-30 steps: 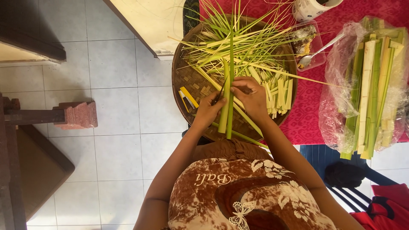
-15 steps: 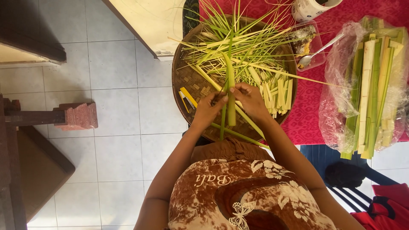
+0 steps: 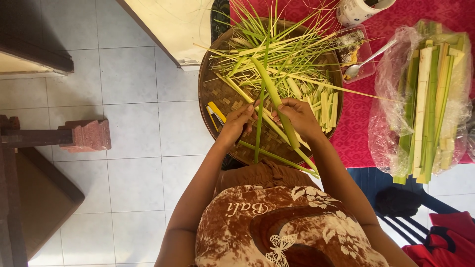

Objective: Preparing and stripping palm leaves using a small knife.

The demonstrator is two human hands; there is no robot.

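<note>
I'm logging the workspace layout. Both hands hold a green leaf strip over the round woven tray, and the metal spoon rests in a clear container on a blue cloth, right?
Not quite: the cloth is red, not blue, as the head view shows. The rest holds: left hand and right hand hold the leaf strip over the woven tray; the spoon rests in the clear container.

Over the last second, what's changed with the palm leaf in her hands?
The broad leaf strip swung from upright to a slant, its top toward the left, and has parted from the thin midrib. The right hand holds the strip; the left hand stays at the midrib. The woven tray and bagged leaves stayed put.
</note>
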